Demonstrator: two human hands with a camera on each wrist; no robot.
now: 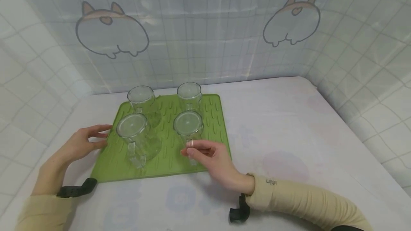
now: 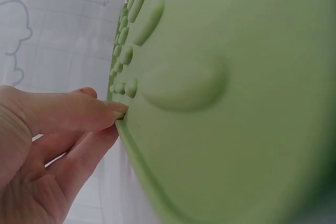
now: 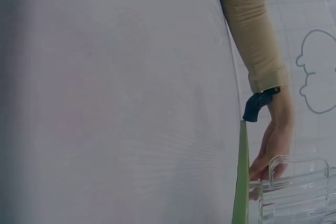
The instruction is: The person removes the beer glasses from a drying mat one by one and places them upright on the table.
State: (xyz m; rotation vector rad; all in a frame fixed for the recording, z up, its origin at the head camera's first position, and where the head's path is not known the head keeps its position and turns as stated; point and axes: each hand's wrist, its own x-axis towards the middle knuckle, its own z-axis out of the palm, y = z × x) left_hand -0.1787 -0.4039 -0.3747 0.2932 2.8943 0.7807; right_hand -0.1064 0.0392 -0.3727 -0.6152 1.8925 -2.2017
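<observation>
A green ribbed silicone drying mat (image 1: 168, 145) lies on the table, with several clear glass mugs on it. My left hand (image 1: 81, 143) pinches the mat's left edge; the left wrist view shows the thumb (image 2: 79, 111) on top and fingers below. My right hand (image 1: 213, 158) pinches the handle of the front right mug (image 1: 188, 123), which looks upside down. To its left stands the front left mug (image 1: 132, 127), its handle towards me. Behind are the back left mug (image 1: 141, 95) and back right mug (image 1: 189, 93). The right wrist view does not show the right hand.
A pale patterned cloth covers the table (image 1: 273, 127). Behind it hangs a checked curtain (image 1: 205, 35) with cartoon animal drawings, close to the back mugs. Black wrist mounts (image 1: 77, 189) stick out near both sleeves.
</observation>
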